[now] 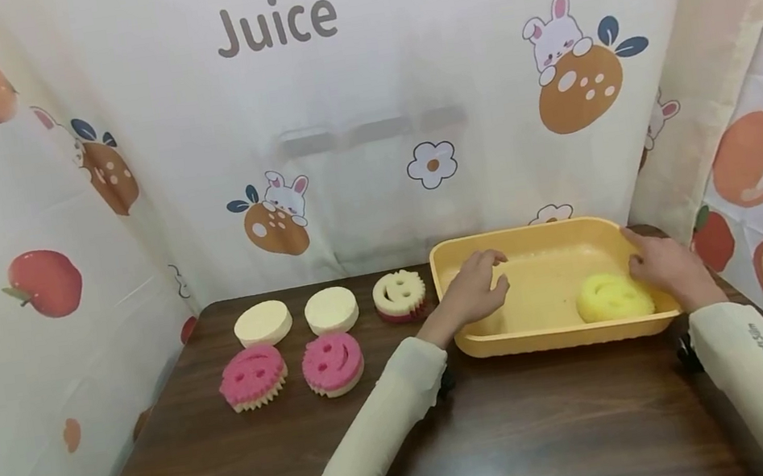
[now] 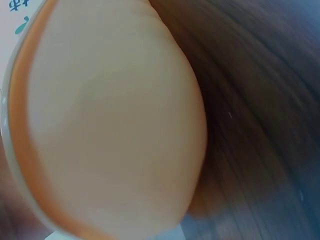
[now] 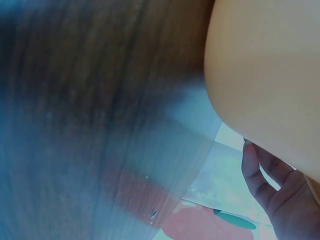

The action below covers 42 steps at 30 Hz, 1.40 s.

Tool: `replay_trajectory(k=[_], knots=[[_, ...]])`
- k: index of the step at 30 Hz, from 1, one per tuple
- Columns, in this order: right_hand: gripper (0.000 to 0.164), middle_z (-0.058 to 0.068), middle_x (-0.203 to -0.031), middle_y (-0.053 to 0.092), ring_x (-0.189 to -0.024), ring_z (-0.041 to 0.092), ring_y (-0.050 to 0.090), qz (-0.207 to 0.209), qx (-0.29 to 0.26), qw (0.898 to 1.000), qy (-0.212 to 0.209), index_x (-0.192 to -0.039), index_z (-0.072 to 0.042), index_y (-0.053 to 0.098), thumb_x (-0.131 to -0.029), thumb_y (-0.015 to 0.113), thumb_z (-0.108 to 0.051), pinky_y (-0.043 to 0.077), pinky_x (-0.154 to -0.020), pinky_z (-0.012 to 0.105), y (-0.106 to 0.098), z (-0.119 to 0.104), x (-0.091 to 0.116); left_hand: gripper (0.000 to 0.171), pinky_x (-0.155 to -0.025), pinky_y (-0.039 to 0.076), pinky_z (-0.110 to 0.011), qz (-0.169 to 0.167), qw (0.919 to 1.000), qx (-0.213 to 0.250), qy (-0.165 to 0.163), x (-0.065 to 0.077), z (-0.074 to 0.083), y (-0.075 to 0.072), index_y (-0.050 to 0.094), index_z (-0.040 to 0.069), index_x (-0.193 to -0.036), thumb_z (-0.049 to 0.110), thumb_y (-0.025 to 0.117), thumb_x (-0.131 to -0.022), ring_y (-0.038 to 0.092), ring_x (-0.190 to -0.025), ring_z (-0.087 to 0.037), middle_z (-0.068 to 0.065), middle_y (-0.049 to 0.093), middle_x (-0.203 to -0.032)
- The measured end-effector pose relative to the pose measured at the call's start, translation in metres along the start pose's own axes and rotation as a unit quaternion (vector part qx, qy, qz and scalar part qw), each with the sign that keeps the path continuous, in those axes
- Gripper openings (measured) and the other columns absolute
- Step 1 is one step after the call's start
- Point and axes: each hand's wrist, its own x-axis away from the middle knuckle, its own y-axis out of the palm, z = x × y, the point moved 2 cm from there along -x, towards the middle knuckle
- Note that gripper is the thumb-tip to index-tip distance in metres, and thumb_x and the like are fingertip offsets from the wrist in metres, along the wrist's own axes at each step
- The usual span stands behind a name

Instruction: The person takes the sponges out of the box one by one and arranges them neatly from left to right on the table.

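Observation:
A yellow rectangular basin (image 1: 556, 337) stands at the back right of the table. Inside its right front corner lies a yellow smiley sponge (image 1: 613, 296). My left hand (image 1: 471, 290) reaches over the basin's left front rim, fingers loosely bent above the inside, with nothing held. At the right rim, my right hand (image 1: 672, 270) grips the basin, index finger and thumb over the inner side. In the right wrist view, fingers of the right hand (image 3: 292, 200) lie against the outer wall. The left wrist view is mostly filled by the basin's outside (image 2: 115, 115).
Left of the basin stand two plain cream round sponges (image 1: 331, 310), two pink-topped smiley sponges (image 1: 332, 363) and a cream-topped smiley sponge (image 1: 399, 293) with a dark pink underside. A fruit-print curtain (image 1: 361, 94) encloses the dark wooden table (image 1: 526, 429).

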Motion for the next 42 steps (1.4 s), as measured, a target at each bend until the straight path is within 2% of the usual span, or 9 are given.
replay_trajectory(k=[1, 8, 13, 18, 25, 34, 42], knots=[[0.064, 0.040, -0.115, 0.056, -0.071, 0.030, 0.049, 0.001, -0.001, 1.000, 0.001, -0.155, 0.001, 0.022, -0.098, 0.040, -0.020, 0.038, -0.058, 0.038, 0.000, 0.000, 0.000, 0.039, -0.099, 0.050, -0.035, -0.001, 1.0000, 0.002, 0.001, -0.001, 0.001, 0.002, 0.048, 0.012, -0.140, 0.027, 0.039, -0.104, 0.054, -0.122, -0.020, -0.011, 0.053, -0.138], [0.064, 0.041, -0.114, 0.056, -0.070, 0.030, 0.049, -0.002, -0.007, 1.000, 0.004, -0.156, 0.001, 0.020, -0.098, 0.040, -0.021, 0.038, -0.059, 0.039, 0.003, 0.001, -0.001, 0.039, -0.090, 0.051, -0.029, -0.013, 0.9999, 0.001, 0.001, 0.000, 0.010, 0.014, 0.048, 0.014, -0.139, 0.029, 0.040, -0.104, 0.055, -0.106, -0.015, -0.010, 0.053, -0.136], [0.065, 0.041, -0.117, 0.055, -0.072, 0.031, 0.050, -0.006, -0.008, 1.000, 0.005, -0.156, 0.000, 0.020, -0.098, 0.040, -0.021, 0.040, -0.060, 0.041, 0.002, 0.001, -0.001, 0.040, -0.090, 0.050, -0.029, -0.015, 0.9999, -0.001, -0.001, -0.003, 0.017, 0.020, 0.048, 0.015, -0.141, 0.031, 0.039, -0.105, 0.054, -0.105, -0.013, -0.008, 0.052, -0.137], [0.066, 0.044, -0.130, 0.046, -0.080, 0.035, 0.053, -0.009, -0.007, 1.000, 0.012, -0.156, 0.000, 0.018, -0.098, 0.040, -0.022, 0.043, -0.066, 0.048, 0.000, 0.000, 0.001, 0.039, -0.091, 0.049, -0.026, -0.010, 0.9999, -0.008, 0.006, -0.013, 0.029, 0.022, 0.048, 0.017, -0.140, 0.030, 0.040, -0.104, 0.055, -0.108, -0.013, -0.004, 0.052, -0.138], [0.065, 0.045, -0.126, 0.048, -0.076, 0.034, 0.051, -0.010, -0.008, 1.000, 0.016, -0.156, -0.001, 0.019, -0.098, 0.039, -0.021, 0.039, -0.058, 0.039, 0.000, 0.001, 0.001, 0.039, -0.094, 0.050, -0.025, -0.010, 0.9998, -0.016, 0.005, -0.020, 0.042, 0.028, 0.049, 0.017, -0.140, 0.029, 0.041, -0.104, 0.056, -0.117, -0.013, -0.002, 0.052, -0.139], [0.065, 0.043, -0.125, 0.050, -0.077, 0.034, 0.051, -0.005, -0.011, 1.000, 0.012, -0.156, 0.000, 0.020, -0.097, 0.040, -0.021, 0.040, -0.061, 0.041, 0.001, 0.001, -0.001, 0.038, -0.080, 0.046, -0.021, -0.008, 0.9999, -0.003, -0.008, -0.025, 0.048, 0.038, 0.049, 0.018, -0.139, 0.030, 0.042, -0.104, 0.054, -0.101, -0.011, -0.002, 0.053, -0.136], [0.065, 0.042, -0.124, 0.051, -0.076, 0.033, 0.051, -0.007, -0.007, 1.000, 0.012, -0.156, 0.000, 0.020, -0.098, 0.041, -0.021, 0.039, -0.059, 0.039, 0.001, 0.001, -0.001, 0.039, -0.082, 0.047, -0.021, -0.015, 0.9997, 0.005, -0.018, -0.026, 0.050, 0.046, 0.049, 0.018, -0.140, 0.033, 0.040, -0.105, 0.053, -0.101, -0.010, -0.002, 0.053, -0.135]])
